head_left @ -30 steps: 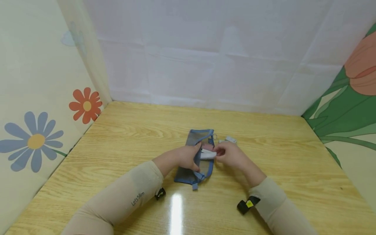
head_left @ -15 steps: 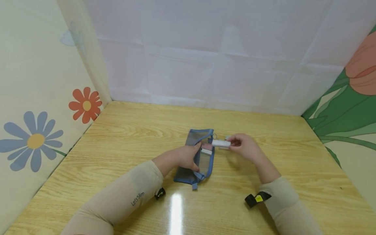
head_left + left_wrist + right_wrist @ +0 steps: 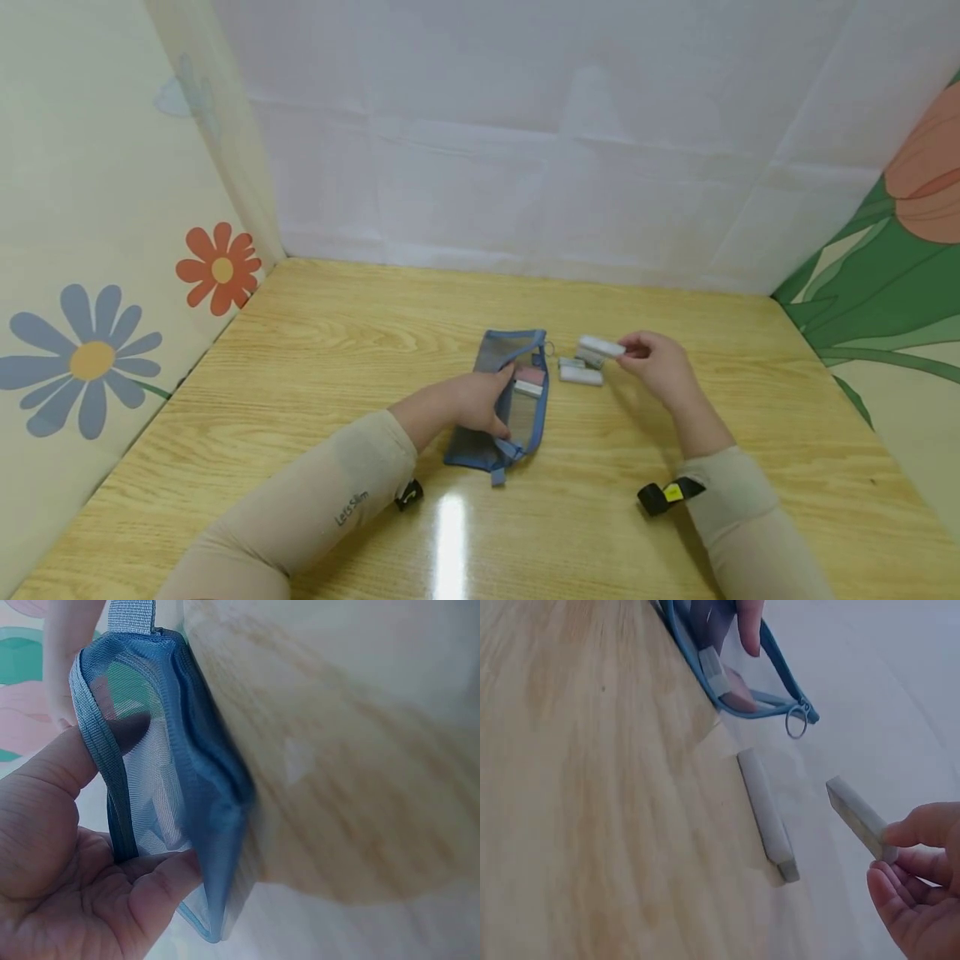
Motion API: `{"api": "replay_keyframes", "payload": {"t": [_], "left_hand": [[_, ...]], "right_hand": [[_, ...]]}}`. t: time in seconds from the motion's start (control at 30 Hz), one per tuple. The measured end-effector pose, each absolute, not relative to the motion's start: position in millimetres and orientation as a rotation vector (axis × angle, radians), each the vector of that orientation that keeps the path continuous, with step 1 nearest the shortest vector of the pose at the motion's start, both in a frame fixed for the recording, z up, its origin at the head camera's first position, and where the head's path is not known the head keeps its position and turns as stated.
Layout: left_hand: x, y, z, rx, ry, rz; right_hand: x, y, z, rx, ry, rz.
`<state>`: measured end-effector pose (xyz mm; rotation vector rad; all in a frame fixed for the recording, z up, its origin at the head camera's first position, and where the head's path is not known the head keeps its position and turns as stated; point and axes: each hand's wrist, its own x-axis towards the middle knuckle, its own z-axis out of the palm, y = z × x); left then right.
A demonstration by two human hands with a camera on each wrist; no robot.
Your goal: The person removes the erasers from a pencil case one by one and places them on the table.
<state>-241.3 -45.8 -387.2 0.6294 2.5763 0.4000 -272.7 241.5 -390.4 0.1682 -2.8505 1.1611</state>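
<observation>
A blue mesh zip pouch [image 3: 491, 446] lies open in the middle of the wooden table [image 3: 315, 375]. My left hand [image 3: 483, 400] grips its near edge and holds the mouth apart; in the left wrist view my thumb and fingers [image 3: 67, 877] pinch the pouch's rim [image 3: 187, 787]. Pink and white blocks [image 3: 530, 379] show inside. My right hand [image 3: 636, 350] pinches a small white block [image 3: 602, 346] just above the table, right of the pouch. Under it lie another white block [image 3: 581, 376] and smaller pieces. The right wrist view shows the held block [image 3: 855, 815] and the lying one [image 3: 765, 814].
A metal zip ring [image 3: 796, 724] hangs at the pouch's far end. Flower-printed panels [image 3: 112, 250] wall the table on the left and right, and a white sheet [image 3: 525, 167] at the back. Bare wood [image 3: 787, 433] lies to the right and in front.
My right hand has drawn a white block out of the pouch and carried it right, over the blocks on the table. My left hand has kept its grip on the pouch.
</observation>
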Motion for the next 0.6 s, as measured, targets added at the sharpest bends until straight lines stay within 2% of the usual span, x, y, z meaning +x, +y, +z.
{"api": "replay_keyframes", "payload": {"t": [0.6], "left_hand": [[-241.3, -45.8, -387.9, 0.653, 2.582, 0.384]], "right_hand": [[-274.7, 252.5, -400.0, -0.026, -2.82, 1.132]]}}
